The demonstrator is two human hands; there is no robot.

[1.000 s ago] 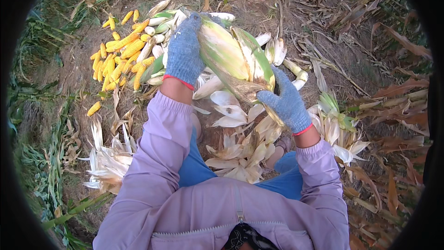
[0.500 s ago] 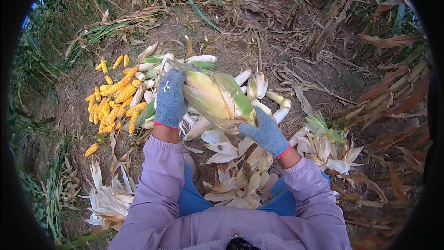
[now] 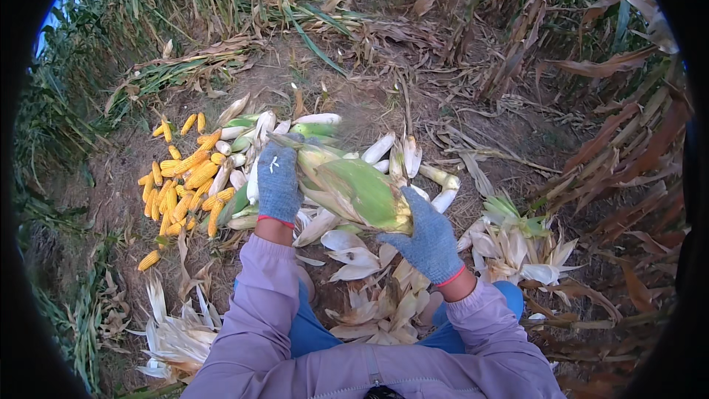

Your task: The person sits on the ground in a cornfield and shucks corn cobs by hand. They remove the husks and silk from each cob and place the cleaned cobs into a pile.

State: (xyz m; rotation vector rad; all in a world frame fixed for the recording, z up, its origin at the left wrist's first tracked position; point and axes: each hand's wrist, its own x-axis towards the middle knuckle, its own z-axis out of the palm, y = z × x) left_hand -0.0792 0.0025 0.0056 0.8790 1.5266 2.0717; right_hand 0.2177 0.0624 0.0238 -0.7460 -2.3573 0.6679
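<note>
Husk-wrapped ear [image 3: 360, 186], green with tan, torn-looking edges, lies slantwise between two gloved hands in front of the person's body, raised over the litter below. Left hand [image 3: 279, 185] is clamped on its narrower upper end, and right hand [image 3: 424, 235] grips the broad lower end, thumb on the near side and fingers wrapping the far edge. Both grips look closed on the husk.

The step in hand appears to be the start of stripping the leaves: the cover is loose in places, yet no kernels show. A next move would seem to call for one hand steadying an end while the other parts the leaves and pulls them down toward the stem.

Left of the grip lies a pile of bare yellow ears [image 3: 181, 177], with one stray yellow ear [image 3: 149, 260] nearer the person. Just beyond the left hand are pale and green ears [image 3: 317, 122] that look unpeeled. Beneath the right hand, nearer the body, dry husks [image 3: 377, 312] lie between the feet; a husk clump [image 3: 521, 244] sits to its right.

The left fingertips are mostly hidden behind the ear, and so are the right hand's. Whether the cob inside is whole cannot be told. The ear blocks part of the heap behind it, and the lower edge cuts off the person's lap.
</note>
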